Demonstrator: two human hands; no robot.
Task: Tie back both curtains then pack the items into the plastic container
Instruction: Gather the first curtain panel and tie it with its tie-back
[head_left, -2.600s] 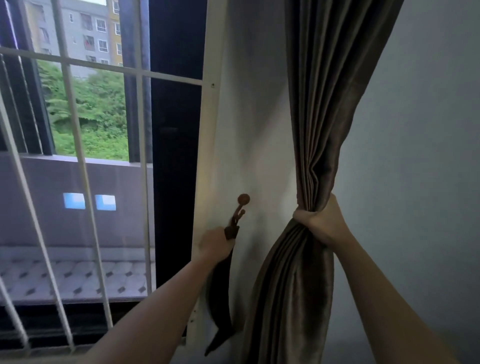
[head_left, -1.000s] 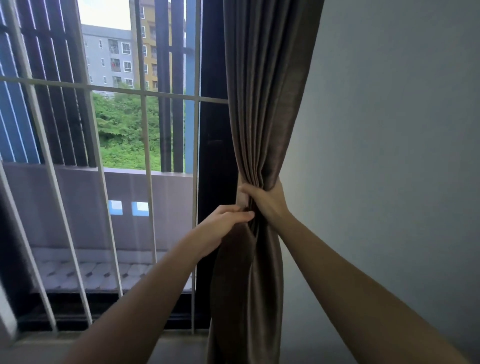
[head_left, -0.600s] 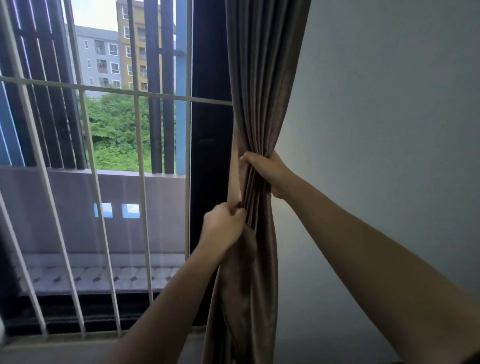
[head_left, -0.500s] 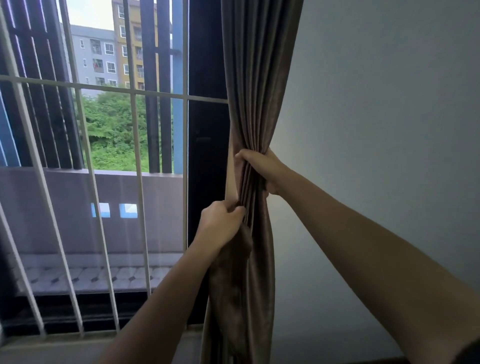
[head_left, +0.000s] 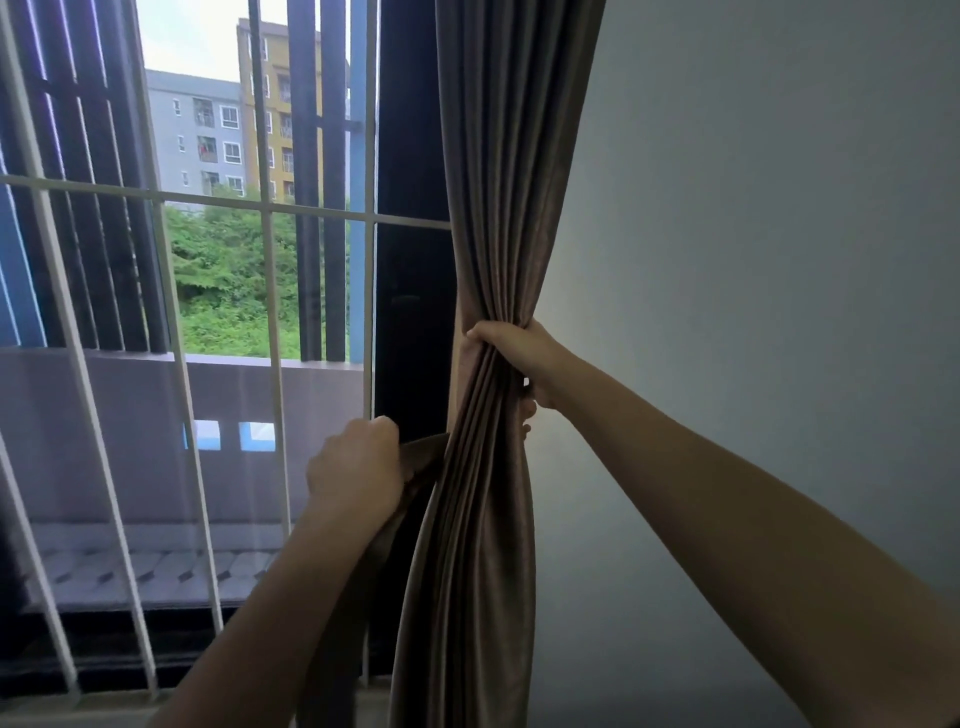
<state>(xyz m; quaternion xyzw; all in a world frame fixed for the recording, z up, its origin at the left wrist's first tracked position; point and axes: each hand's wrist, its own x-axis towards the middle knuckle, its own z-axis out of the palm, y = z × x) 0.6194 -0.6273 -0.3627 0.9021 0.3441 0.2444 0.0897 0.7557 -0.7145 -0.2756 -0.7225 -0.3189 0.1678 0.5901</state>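
The left hand now pulls the tie out sideways; the right hand squeezes the curtain. Not tied yet. Packing is left.

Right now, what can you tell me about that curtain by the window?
The curtain is taupe-brown cloth with a slight sheen, hanging in long vertical pleats between the dark window frame and the grey wall. At mid-height it is gathered into a tight bunch, which the right hand grips; below that it flares out. The left hand holds a band of matching cloth that meets the curtain's left edge. Its top and hem are out of view.
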